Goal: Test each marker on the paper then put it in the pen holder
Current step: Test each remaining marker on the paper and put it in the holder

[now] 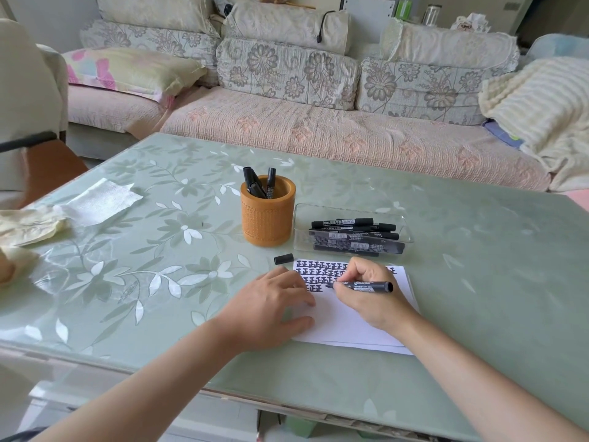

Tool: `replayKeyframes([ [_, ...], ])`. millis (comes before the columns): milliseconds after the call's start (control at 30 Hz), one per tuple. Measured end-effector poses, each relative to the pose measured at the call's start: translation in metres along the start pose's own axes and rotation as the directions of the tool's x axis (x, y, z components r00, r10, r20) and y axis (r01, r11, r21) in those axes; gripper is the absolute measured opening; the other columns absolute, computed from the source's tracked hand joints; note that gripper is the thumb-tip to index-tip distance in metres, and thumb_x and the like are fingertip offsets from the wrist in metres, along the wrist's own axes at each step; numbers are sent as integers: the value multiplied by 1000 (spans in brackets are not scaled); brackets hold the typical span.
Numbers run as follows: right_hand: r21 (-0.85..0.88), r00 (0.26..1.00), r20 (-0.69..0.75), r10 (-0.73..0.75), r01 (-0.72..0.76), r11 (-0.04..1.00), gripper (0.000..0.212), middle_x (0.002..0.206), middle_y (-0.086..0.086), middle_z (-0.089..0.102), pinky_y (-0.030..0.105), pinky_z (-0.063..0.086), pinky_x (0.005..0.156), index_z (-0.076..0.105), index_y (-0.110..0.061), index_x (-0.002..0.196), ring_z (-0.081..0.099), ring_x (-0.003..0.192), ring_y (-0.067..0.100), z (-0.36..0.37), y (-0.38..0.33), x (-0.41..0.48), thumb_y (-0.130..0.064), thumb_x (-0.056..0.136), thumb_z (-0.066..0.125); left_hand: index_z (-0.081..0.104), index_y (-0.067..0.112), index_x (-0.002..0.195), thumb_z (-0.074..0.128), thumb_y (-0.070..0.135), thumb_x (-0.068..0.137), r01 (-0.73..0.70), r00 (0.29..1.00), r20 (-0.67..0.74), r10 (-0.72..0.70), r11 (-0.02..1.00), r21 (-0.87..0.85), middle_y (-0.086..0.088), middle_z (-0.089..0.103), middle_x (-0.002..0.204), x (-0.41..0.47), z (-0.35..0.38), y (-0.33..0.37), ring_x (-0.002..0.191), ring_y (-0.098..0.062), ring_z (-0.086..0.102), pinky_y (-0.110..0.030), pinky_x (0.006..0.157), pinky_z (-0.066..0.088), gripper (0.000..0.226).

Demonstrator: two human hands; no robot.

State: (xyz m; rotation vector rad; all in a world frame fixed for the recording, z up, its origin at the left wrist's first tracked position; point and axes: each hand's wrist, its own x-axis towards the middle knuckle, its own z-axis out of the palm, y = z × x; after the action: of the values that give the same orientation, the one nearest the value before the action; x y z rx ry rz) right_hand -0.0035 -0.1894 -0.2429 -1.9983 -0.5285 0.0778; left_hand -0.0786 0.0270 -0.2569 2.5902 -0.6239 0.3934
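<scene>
Your right hand pinches an uncapped black marker, tip on the white paper beside rows of black marks. Your left hand lies flat, fingers relaxed, pressing the paper's left edge. Loose cap sits just above the paper. Orange pen holder contains markers; clear tray beside it holds more.

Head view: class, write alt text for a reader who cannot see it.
A right hand writes with a black marker on partly marked paper, while the left hand presses the sheet flat. Behind stand an orange pen holder, a clear tray of markers and a loose cap.
</scene>
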Motion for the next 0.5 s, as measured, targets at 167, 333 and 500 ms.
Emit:
replayKeyframes([
  [167, 14, 1000, 11, 28, -28, 1000, 22, 60, -11, 60, 21, 37, 52, 57, -15, 67, 48, 54, 5, 1, -1, 0, -11, 80, 74, 68, 33, 103, 62, 48, 84, 6, 1000, 9, -6, 1000, -11, 12, 56, 102, 1, 0, 0, 94, -10, 49, -24, 81, 43, 25],
  [333, -27, 999, 33, 24, -23, 999, 22, 67, -9, 64, 20, 39, 54, 56, -18, 67, 50, 58, 5, 1, -2, 0, -14, 80, 73, 68, 33, 102, 63, 47, 83, 11, 1000, 4, -11, 1000, -11, 12, 56, 101, 2, 0, 1, 94, -11, 49, -27, 80, 45, 25],
  [500, -27, 1000, 30, 1, 0, 1000, 22, 65, -5, 59, 26, 38, 57, 52, -16, 67, 48, 60, 9, 1, -1, -1, -12, 80, 69, 68, 33, 102, 62, 48, 83, 14, 1000, 3, -14, 1000, -18, 12, 56, 102, 1, 0, 2, 95, -11, 49, -29, 80, 46, 25],
])
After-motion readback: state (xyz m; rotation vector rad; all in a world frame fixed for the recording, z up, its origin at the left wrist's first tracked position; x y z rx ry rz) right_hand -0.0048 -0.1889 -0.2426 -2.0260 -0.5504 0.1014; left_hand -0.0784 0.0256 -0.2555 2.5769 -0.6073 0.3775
